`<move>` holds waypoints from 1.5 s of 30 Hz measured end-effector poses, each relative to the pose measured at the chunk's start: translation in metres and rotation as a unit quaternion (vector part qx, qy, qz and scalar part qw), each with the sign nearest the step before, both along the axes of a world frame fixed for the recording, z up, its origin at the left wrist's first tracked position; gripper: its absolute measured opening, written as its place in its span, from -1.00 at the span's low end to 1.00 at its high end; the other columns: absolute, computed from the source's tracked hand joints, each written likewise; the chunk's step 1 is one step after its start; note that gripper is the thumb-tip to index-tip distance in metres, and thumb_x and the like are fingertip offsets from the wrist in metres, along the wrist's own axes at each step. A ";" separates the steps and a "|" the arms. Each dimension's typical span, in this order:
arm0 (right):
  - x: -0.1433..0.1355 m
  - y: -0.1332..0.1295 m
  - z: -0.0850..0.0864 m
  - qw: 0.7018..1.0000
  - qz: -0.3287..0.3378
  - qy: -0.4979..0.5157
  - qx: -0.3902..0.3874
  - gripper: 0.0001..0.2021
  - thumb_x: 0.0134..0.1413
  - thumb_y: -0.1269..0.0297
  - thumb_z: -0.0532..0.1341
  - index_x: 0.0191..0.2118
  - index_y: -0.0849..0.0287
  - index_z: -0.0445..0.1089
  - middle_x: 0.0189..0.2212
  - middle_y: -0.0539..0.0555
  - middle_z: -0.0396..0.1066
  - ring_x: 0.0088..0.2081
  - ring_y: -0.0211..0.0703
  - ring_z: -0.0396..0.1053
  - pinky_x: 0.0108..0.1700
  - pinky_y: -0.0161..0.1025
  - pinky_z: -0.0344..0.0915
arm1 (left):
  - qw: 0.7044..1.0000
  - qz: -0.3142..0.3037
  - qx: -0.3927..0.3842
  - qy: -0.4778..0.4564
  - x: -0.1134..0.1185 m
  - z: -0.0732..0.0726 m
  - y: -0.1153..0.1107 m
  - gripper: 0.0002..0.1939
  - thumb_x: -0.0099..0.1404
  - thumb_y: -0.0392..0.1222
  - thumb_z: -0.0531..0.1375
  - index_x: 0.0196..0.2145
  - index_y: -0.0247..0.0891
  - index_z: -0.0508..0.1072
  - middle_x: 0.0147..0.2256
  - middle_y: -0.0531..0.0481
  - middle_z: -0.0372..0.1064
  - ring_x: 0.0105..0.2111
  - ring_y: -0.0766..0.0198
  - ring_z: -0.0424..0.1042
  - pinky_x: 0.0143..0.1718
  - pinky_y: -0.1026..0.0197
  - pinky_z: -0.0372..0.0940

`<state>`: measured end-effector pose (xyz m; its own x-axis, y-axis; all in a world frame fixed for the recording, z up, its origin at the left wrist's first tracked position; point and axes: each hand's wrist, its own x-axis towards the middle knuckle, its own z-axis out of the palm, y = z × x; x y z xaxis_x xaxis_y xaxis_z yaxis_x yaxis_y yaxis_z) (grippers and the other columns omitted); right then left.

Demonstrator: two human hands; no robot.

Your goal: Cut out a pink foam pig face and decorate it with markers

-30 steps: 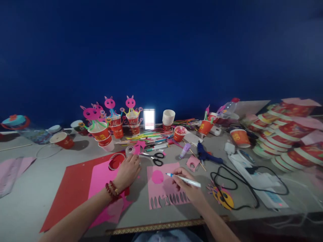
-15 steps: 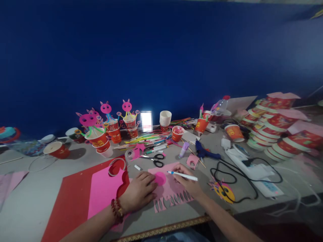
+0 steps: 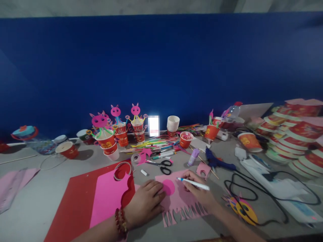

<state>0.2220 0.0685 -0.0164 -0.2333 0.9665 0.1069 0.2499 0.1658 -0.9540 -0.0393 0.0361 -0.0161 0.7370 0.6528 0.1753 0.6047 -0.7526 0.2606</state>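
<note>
While the right hand pinches one pen over one pink sheet, the left hand lies flat across its left edge, fingertips by one disc on it. Whether the nib touches paper is unclear. One cap and one pair of scissors lie beyond. Of four pink heads, one is half hidden; cups far right are blurred, cut off.
</note>
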 end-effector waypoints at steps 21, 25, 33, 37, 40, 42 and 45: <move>-0.022 0.009 0.000 1.000 0.000 0.015 0.003 -0.86 0.15 0.17 0.21 -0.31 0.12 0.38 -0.49 -0.03 0.35 -0.48 -0.21 0.26 -0.46 -0.32 0.17 | 0.999 0.004 0.024 0.031 0.001 0.007 0.002 -0.65 0.39 -0.27 0.12 0.11 -0.24 0.33 0.09 -0.13 0.34 0.12 0.08 0.29 0.24 -0.08 0.17; -0.024 0.013 0.011 0.999 0.054 0.000 0.006 -0.89 0.14 0.22 0.21 -0.29 0.12 0.41 -0.47 -0.01 0.39 -0.46 -0.21 0.28 -0.45 -0.33 0.19 | 0.999 0.005 0.021 0.024 0.000 0.004 0.000 -0.69 0.39 -0.27 0.12 0.08 -0.25 0.36 0.11 -0.13 0.33 0.13 0.09 0.28 0.25 -0.07 0.16; -0.038 0.010 -0.004 0.998 0.066 0.001 0.007 -0.95 0.07 0.39 0.17 -0.38 0.14 0.29 -0.55 -0.08 0.28 -0.53 -0.27 0.21 -0.49 -0.34 0.11 | 0.999 0.007 0.028 0.029 -0.001 -0.004 0.001 -0.69 0.41 -0.23 0.12 0.09 -0.24 0.36 0.13 -0.11 0.31 0.17 0.10 0.24 0.28 -0.05 0.09; -0.036 0.011 -0.008 0.998 0.057 0.018 0.003 -0.89 0.08 0.39 0.14 -0.45 0.13 0.25 -0.60 -0.10 0.21 -0.56 -0.28 0.15 -0.51 -0.34 0.07 | 0.999 0.003 0.037 0.031 -0.002 -0.006 0.002 -0.68 0.43 -0.18 0.11 0.10 -0.24 0.35 0.13 -0.11 0.32 0.16 0.11 0.25 0.28 -0.05 0.09; -0.035 0.012 -0.007 0.998 0.061 0.000 0.013 -0.87 0.06 0.39 0.15 -0.48 0.13 0.26 -0.60 -0.10 0.18 -0.56 -0.29 0.11 -0.51 -0.34 0.05 | 0.999 0.004 0.037 0.030 -0.003 -0.009 0.002 -0.65 0.41 -0.17 0.13 0.12 -0.22 0.33 0.14 -0.09 0.32 0.17 0.11 0.24 0.27 -0.04 0.08; -0.035 0.012 -0.007 0.998 0.065 -0.011 0.012 -0.88 0.08 0.37 0.15 -0.47 0.14 0.27 -0.59 -0.09 0.20 -0.56 -0.28 0.12 -0.50 -0.33 0.05 | 0.999 0.007 0.035 0.029 -0.003 -0.011 0.002 -0.65 0.40 -0.17 0.14 0.13 -0.20 0.33 0.14 -0.08 0.31 0.18 0.11 0.24 0.27 -0.03 0.08; -0.036 0.011 -0.007 0.996 0.085 -0.017 -0.012 -0.96 0.14 0.35 0.14 -0.32 0.14 0.32 -0.52 -0.05 0.33 -0.52 -0.26 0.21 -0.48 -0.33 0.11 | 0.999 0.013 0.040 0.024 -0.003 -0.013 0.002 -0.66 0.39 -0.18 0.16 0.10 -0.19 0.35 0.14 -0.08 0.32 0.17 0.12 0.24 0.26 -0.02 0.09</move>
<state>0.1865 0.0796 -0.0235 -0.3971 0.9148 0.0741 0.2530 0.1867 -0.9493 -0.0421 0.0380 -0.0291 0.7284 0.6576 0.1921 0.6352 -0.7533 0.1705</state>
